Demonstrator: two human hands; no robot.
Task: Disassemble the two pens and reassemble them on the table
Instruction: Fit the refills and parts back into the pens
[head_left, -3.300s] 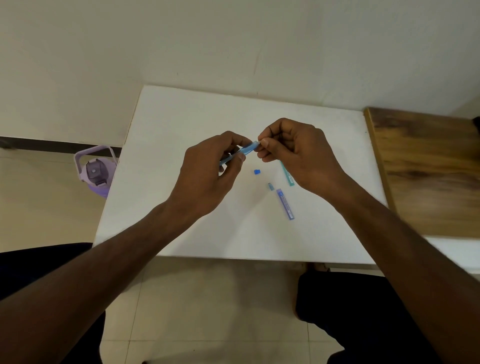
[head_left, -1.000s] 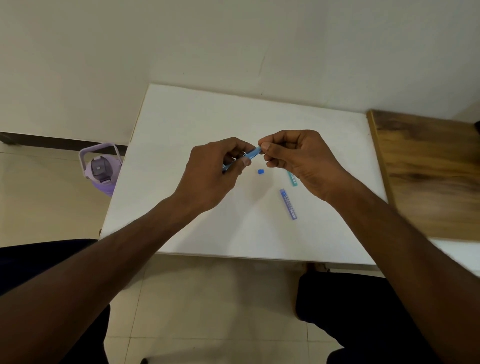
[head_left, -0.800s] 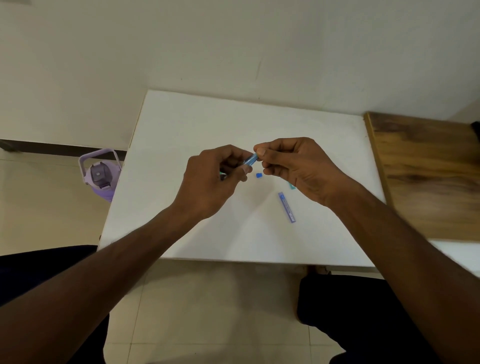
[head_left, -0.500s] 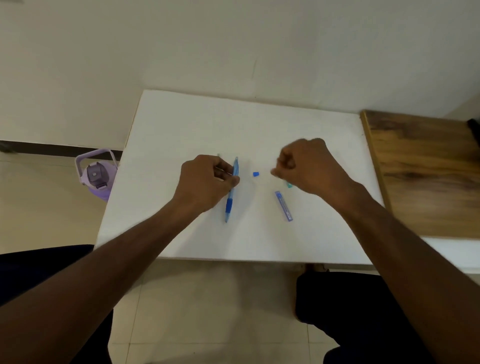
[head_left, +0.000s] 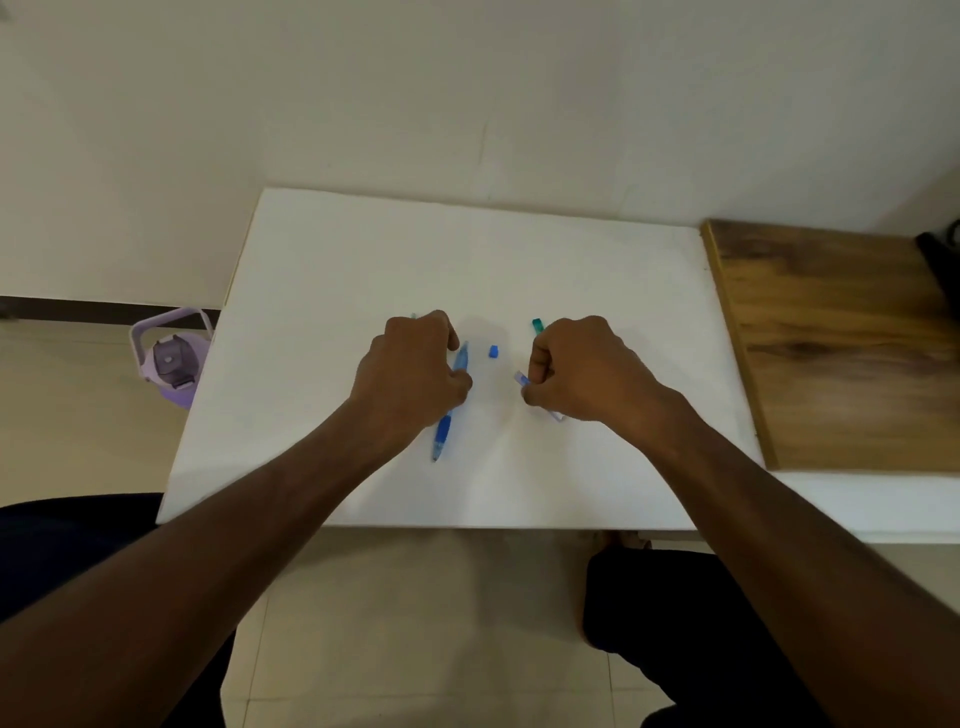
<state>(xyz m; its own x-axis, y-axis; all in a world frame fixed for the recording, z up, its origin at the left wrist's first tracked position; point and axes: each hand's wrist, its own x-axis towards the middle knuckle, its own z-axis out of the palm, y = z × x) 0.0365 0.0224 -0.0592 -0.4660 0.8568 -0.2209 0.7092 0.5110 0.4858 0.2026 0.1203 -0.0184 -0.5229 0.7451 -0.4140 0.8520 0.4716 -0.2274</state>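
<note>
On the white table (head_left: 322, 322) lies a blue pen (head_left: 444, 423), tip toward me. My left hand (head_left: 410, 374) is curled over its upper half, thumb against the barrel. A thin pale piece (head_left: 414, 315) sticks out beyond the knuckles. My right hand (head_left: 582, 371) is closed on a short blue-and-clear pen part (head_left: 521, 378) that lies low on the table, its near end showing under the palm. A small blue cap (head_left: 493, 352) rests between the hands. Just beyond the right hand's fingers, a teal pen piece (head_left: 537, 326) peeks out.
A wooden board (head_left: 831, 353) adjoins the table on the right. On the floor to the left stands a purple bottle (head_left: 171, 364). The wall runs close behind the table. My knees show under the near edge.
Both hands came apart and dropped to the table. The blue pen went from held between both hands to lying under the left hand. The right hand closed on the short blue part.
</note>
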